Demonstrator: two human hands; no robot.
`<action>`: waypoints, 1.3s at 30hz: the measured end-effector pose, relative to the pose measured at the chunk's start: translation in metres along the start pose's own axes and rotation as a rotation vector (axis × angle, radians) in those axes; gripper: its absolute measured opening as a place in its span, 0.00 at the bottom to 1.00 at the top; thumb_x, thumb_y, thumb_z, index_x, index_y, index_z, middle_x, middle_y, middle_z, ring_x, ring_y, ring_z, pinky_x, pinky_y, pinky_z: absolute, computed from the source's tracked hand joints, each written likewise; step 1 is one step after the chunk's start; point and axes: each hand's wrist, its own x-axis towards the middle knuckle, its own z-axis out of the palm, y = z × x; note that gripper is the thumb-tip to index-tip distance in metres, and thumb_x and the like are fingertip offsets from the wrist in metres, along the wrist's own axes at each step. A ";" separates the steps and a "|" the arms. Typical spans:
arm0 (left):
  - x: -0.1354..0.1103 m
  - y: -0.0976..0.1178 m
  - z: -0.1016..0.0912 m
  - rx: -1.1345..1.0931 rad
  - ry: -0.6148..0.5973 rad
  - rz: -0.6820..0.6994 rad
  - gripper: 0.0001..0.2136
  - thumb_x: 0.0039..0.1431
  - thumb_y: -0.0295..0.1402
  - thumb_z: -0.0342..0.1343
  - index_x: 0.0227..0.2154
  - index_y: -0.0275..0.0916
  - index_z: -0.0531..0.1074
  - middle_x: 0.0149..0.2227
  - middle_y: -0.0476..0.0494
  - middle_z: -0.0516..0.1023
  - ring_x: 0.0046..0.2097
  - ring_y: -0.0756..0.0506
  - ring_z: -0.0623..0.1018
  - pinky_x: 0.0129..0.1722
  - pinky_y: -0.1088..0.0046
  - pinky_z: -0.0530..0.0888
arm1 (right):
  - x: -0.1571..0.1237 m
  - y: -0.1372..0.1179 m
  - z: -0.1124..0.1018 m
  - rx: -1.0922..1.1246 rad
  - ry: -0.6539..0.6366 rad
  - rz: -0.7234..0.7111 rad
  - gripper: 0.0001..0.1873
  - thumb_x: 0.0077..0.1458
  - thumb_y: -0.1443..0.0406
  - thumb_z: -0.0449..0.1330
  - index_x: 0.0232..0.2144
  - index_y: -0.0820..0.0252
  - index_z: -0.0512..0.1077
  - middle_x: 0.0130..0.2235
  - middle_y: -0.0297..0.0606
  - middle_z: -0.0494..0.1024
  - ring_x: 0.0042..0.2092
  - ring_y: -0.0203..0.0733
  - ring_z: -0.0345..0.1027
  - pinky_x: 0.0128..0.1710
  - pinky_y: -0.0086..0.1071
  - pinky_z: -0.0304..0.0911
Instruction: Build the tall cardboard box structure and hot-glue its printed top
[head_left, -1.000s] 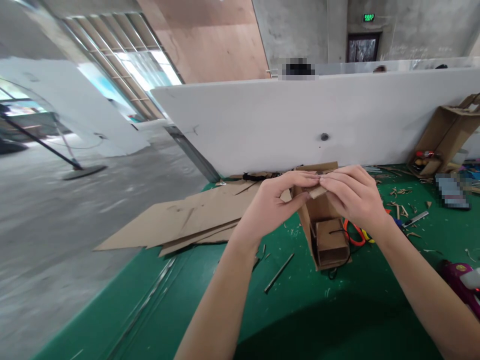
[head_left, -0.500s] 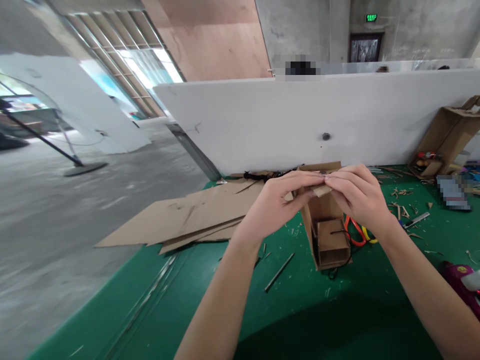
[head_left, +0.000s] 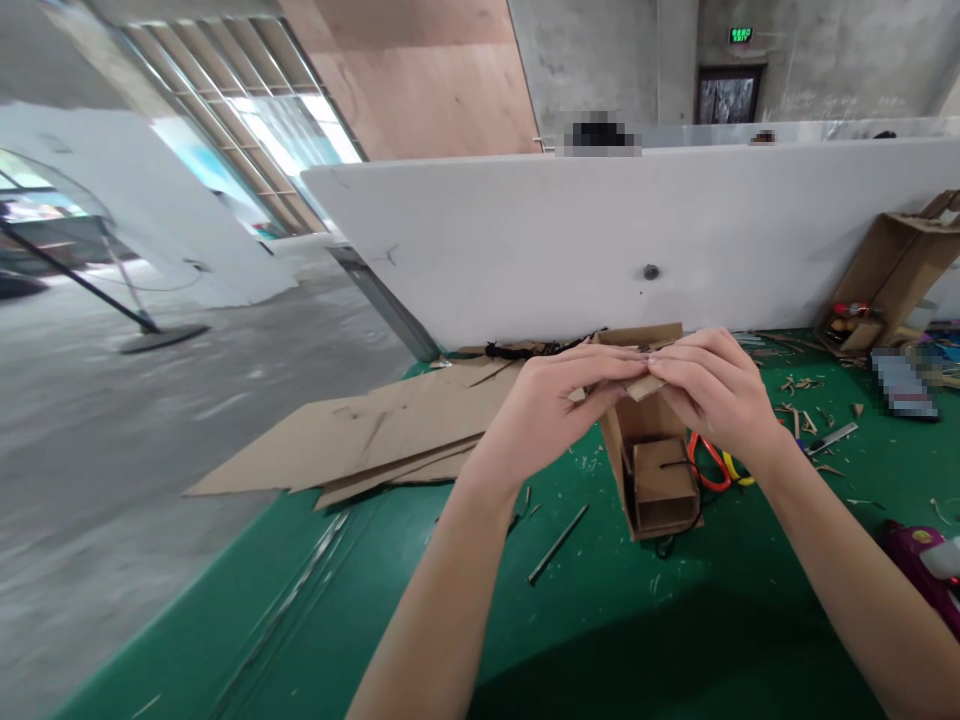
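My left hand (head_left: 559, 405) and my right hand (head_left: 712, 395) meet at their fingertips, both closed on a small cardboard piece (head_left: 645, 387) held above the table. Fingers cover most of that piece, so its full shape is hidden. Just behind and below stands an open cardboard box (head_left: 613, 450), partly blocked by my hands. Inside its near end sits a smaller cardboard box (head_left: 664, 475), with a thin black cord (head_left: 700, 500) beside it. Orange-handled scissors (head_left: 709, 465) lie to the right of the box, close to my right wrist.
Flat cardboard sheets (head_left: 390, 430) lie at left on the green table (head_left: 375, 610). A thin rod (head_left: 559, 545), a utility knife (head_left: 832, 440), a phone (head_left: 904, 383) and a purple glue gun (head_left: 922, 560) are around. A white partition (head_left: 495, 250) stands behind; a tall cardboard box (head_left: 892, 270) is at right.
My hands stay almost in the same place, still gripping the cardboard piece. The view has shifted very slightly; nothing on the table has visibly moved.
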 end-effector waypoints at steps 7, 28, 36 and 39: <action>0.001 0.001 0.001 -0.017 -0.004 -0.019 0.09 0.65 0.30 0.59 0.44 0.45 0.82 0.47 0.46 0.84 0.53 0.43 0.82 0.55 0.63 0.80 | 0.001 0.001 0.000 -0.011 -0.002 -0.018 0.10 0.62 0.73 0.59 0.43 0.54 0.69 0.39 0.35 0.83 0.41 0.40 0.74 0.39 0.36 0.68; 0.001 0.001 0.008 -0.025 0.026 -0.020 0.10 0.65 0.28 0.58 0.44 0.46 0.82 0.48 0.47 0.84 0.53 0.43 0.82 0.55 0.63 0.79 | 0.000 0.000 0.005 -0.052 0.019 0.014 0.11 0.60 0.72 0.61 0.38 0.52 0.66 0.34 0.30 0.80 0.38 0.39 0.71 0.39 0.36 0.66; 0.001 0.007 0.002 0.018 -0.062 -0.005 0.14 0.67 0.25 0.51 0.48 0.44 0.79 0.51 0.45 0.83 0.57 0.43 0.79 0.58 0.62 0.77 | -0.005 0.002 0.006 -0.127 0.065 -0.033 0.09 0.60 0.68 0.63 0.41 0.51 0.70 0.37 0.31 0.82 0.38 0.40 0.70 0.38 0.38 0.63; 0.000 -0.001 0.000 -0.028 -0.087 -0.006 0.17 0.66 0.30 0.55 0.57 0.46 0.73 0.58 0.41 0.77 0.61 0.41 0.75 0.62 0.59 0.73 | -0.006 0.003 0.004 -0.130 0.073 -0.056 0.11 0.60 0.69 0.64 0.43 0.51 0.71 0.39 0.32 0.82 0.40 0.41 0.71 0.38 0.38 0.65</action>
